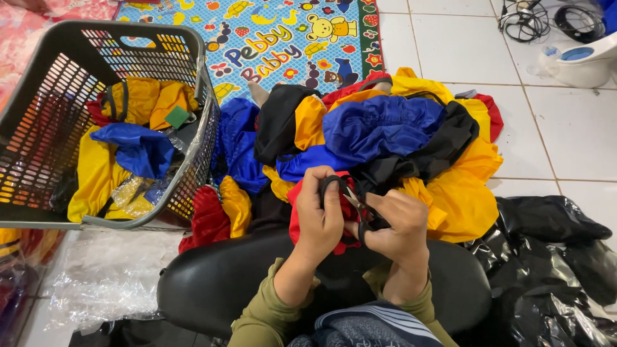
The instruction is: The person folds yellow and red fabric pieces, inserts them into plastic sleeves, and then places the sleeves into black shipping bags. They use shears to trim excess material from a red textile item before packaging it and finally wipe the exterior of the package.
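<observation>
Red fabric [297, 215] is being held by the left hand [321, 215], which is closing around a fold of it together with a black strap or trim loop [329, 183] arching over the knuckles. The right hand [402, 225] is gripping a small pair of dark-handled scissors [360, 209], whose blades are pointing up and left toward the left hand's fingers [334, 196]. Both hands are working just above a black padded surface [212, 283] in front of the person, at the near edge of a big heap of garments [385, 128] in blue, yellow, black and red lying on the white tiled floor [565, 128].

To the left, a grey plastic laundry basket [38, 128] is sitting tilted, holding more yellow and blue pieces. Clear plastic wrapping [103, 270] is lying below it, and black plastic bags [553, 257] are bunching on the right. A colourful children's play mat [283, 38] is lying behind the heap.

The main risk, as I judge it, is the closeness of the blades to the left fingertips: a pinch or nick is likely if the fabric slips while the scissors are closing. The slick cloth is also bunching, so a hidden layer could be getting caught between the blades and cut by mistake. Whether the blades are open or shut is too small to tell.
</observation>
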